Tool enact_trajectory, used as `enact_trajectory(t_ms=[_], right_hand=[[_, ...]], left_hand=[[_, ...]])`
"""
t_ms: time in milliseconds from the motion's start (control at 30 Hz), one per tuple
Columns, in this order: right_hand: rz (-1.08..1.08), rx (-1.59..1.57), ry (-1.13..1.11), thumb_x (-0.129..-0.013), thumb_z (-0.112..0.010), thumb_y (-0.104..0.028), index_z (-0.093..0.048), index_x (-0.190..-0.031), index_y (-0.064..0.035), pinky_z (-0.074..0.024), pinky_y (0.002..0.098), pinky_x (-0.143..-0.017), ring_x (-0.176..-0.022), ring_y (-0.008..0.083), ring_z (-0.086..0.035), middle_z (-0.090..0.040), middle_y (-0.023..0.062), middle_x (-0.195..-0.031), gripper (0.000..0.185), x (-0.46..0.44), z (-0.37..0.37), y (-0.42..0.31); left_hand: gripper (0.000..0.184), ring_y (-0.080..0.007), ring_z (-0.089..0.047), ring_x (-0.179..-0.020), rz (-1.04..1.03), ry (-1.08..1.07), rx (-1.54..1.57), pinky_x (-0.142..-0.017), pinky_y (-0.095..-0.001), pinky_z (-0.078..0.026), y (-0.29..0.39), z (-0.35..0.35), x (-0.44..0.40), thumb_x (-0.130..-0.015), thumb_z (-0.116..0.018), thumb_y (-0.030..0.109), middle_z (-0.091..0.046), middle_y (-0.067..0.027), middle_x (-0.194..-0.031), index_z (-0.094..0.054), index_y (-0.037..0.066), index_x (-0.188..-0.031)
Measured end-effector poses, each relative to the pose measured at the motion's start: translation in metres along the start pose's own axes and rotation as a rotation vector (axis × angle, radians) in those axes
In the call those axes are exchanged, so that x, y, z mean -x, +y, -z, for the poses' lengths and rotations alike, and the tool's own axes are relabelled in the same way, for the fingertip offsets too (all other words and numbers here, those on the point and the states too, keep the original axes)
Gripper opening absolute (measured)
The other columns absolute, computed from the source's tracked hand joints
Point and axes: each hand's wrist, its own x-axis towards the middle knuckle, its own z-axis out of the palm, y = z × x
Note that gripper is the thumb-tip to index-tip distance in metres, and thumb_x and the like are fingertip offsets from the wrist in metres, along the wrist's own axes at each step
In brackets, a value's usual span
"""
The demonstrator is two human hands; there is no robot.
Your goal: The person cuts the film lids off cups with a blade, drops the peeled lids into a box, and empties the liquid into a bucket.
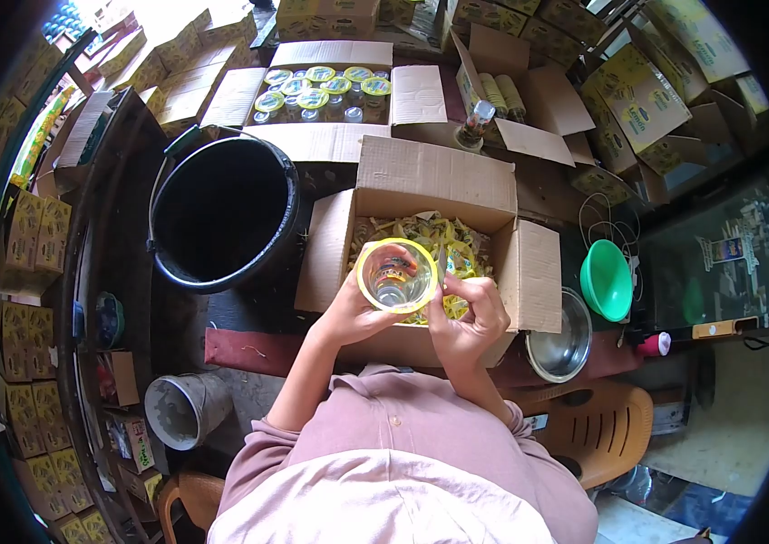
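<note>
My left hand [357,304] is wrapped round a clear plastic cup [394,295] with a yellow rim and a printed label. The cup's mouth faces up towards me, and its clear bottom shows through. At the right side of the rim, my right hand [468,317] pinches a thin, grey, blade-like thing [442,263]; its exact kind is too small to tell. Below both hands stands an open cardboard box [439,172] holding many small yellow wrapped packets [466,249], partly hidden by the cup and hands.
A black bucket [160,227] stands left of the box. Behind is a carton [321,53] of yellow-lidded cups. A green bowl [607,281] and a steel bowl [566,358] sit at right. A grey bucket [187,412] is lower left, a chair [602,431] lower right.
</note>
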Motion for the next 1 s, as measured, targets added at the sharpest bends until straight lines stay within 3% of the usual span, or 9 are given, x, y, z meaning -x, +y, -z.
enact_trajectory(t_ms=[367, 500, 600, 667, 700, 733, 800, 933, 1000], right_hand=[[-0.087, -0.074, -0.028, -0.065, -0.066, 0.008, -0.064, -0.084, -0.0019, -0.0477, 0.0253, -0.058, -0.063, 0.0139, -0.060, -0.060, 0.0076, -0.072, 0.021, -0.007, 0.002, 0.014], [-0.303, -0.182, -0.006, -0.070, -0.065, 0.008, -0.062, -0.091, -0.0017, -0.0498, 0.0223, -0.062, -0.067, 0.0094, -0.059, -0.061, 0.0048, -0.078, 0.023, -0.017, 0.016, 0.029], [-0.384, -0.417, -0.119, -0.068, -0.064, 0.011, -0.046, -0.123, -0.0050, -0.0503, 0.0215, -0.065, -0.070, 0.0083, -0.058, -0.060, 0.0130, -0.101, 0.060, -0.025, 0.030, 0.047], [-0.575, -0.767, -0.318, -0.066, -0.064, 0.013, -0.034, -0.133, -0.0059, -0.0503, 0.0213, -0.066, -0.071, 0.0078, -0.057, -0.055, 0.0174, -0.113, 0.076, -0.025, 0.034, 0.061], [-0.659, -0.667, -0.463, -0.063, -0.066, 0.012, -0.029, -0.135, -0.0041, -0.0507, 0.0215, -0.062, -0.068, 0.0081, -0.058, -0.053, 0.0192, -0.117, 0.083, -0.019, 0.031, 0.082], [-0.618, -0.197, -0.623, -0.063, -0.064, 0.010, -0.026, -0.136, -0.0033, -0.0502, 0.0218, -0.058, -0.060, 0.0095, -0.057, -0.049, 0.0208, -0.123, 0.084, -0.006, 0.024, 0.107], [-0.513, 0.271, -0.632, -0.062, -0.065, 0.009, -0.030, -0.134, 0.0009, -0.0509, 0.0223, -0.057, -0.062, 0.0118, -0.060, -0.048, 0.0217, -0.124, 0.080, 0.007, 0.020, 0.124], [-0.595, -0.002, -0.561, -0.064, -0.065, 0.008, -0.033, -0.131, 0.0027, -0.0519, 0.0223, -0.060, -0.070, 0.0138, -0.063, -0.048, 0.0199, -0.124, 0.075, 0.015, 0.029, 0.126], [-0.648, -0.171, -0.444, -0.064, -0.067, 0.007, -0.037, -0.129, 0.0025, -0.0521, 0.0242, -0.059, -0.067, 0.0136, -0.063, -0.050, 0.0206, -0.121, 0.072, 0.018, 0.033, 0.118]], left_hand=[[0.060, -0.0171, -0.049, -0.103, 0.028, -0.052, 0.048, -0.091, -0.0307, -0.041, -0.003, 0.000, 0.001, -0.067, -0.072, 0.007, -0.047, -0.0080, -0.109, -0.039, 0.002, -0.117], [0.061, -0.0166, -0.049, -0.103, 0.035, -0.004, 0.031, -0.090, -0.0296, -0.041, 0.005, 0.001, 0.001, -0.067, -0.073, 0.005, -0.047, -0.0080, -0.109, -0.039, 0.002, -0.118], [0.063, -0.0157, -0.050, -0.102, -0.004, 0.035, 0.021, -0.088, -0.0279, -0.043, 0.003, 0.010, 0.004, -0.067, -0.072, 0.000, -0.048, -0.0083, -0.108, -0.038, 0.003, -0.119], [0.062, -0.0154, -0.050, -0.101, -0.019, 0.075, 0.047, -0.086, -0.0276, -0.044, 0.008, 0.013, 0.007, -0.067, -0.071, -0.001, -0.048, -0.0081, -0.108, -0.038, 0.003, -0.119], [0.062, -0.0152, -0.051, -0.100, -0.027, 0.083, 0.053, -0.086, -0.0273, -0.044, 0.010, 0.015, 0.009, -0.067, -0.071, -0.002, -0.048, -0.0078, -0.108, -0.038, 0.003, -0.119], [0.061, -0.0150, -0.051, -0.100, -0.015, 0.093, 0.036, -0.086, -0.0271, -0.044, 0.009, 0.018, 0.012, -0.067, -0.070, -0.003, -0.048, -0.0077, -0.108, -0.038, 0.003, -0.119], [0.060, -0.0145, -0.051, -0.099, 0.008, 0.160, 0.048, -0.085, -0.0268, -0.044, 0.017, 0.018, 0.017, -0.067, -0.071, -0.002, -0.048, -0.0075, -0.107, -0.039, 0.003, -0.118], [0.058, -0.0139, -0.052, -0.096, 0.015, 0.225, 0.026, -0.084, -0.0265, -0.044, 0.017, 0.024, 0.032, -0.067, -0.071, -0.001, -0.049, -0.0071, -0.106, -0.040, 0.004, -0.116], [0.058, -0.0138, -0.052, -0.096, 0.016, 0.231, 0.010, -0.084, -0.0268, -0.043, 0.017, 0.025, 0.038, -0.067, -0.070, -0.002, -0.049, -0.0074, -0.105, -0.040, 0.004, -0.116]])
